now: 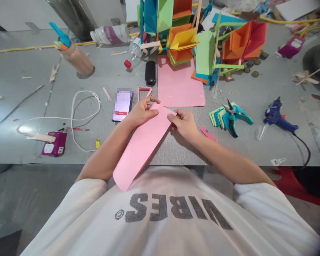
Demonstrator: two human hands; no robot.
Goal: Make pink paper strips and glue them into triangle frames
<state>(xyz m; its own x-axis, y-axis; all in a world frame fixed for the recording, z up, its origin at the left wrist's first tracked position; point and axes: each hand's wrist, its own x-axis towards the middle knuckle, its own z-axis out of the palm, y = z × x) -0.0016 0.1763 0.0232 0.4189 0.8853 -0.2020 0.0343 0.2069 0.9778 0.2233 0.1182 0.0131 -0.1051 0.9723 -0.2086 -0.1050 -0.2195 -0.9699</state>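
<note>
A long folded pink sheet (144, 145) slants from the table's front edge up to both hands, its lower end over the white shirt. My left hand (144, 112) grips its upper left edge, with the thumb on top. The upper right corner is pinched between the thumb and fingers of my right hand (183, 122). Just beyond the hands lies a flat stack of pink paper (180, 87). A small pink paper frame (144, 93) stands behind my left hand, beside a phone (122, 105).
Colourful folded-paper structures (181, 39) stand at the back. To the right are pliers (232, 115), paper strips (220, 119) and a blue glue gun (278, 115). A purple adapter (54, 144) with a white cable lies left. A black case (150, 73) and bottle (134, 53) are behind.
</note>
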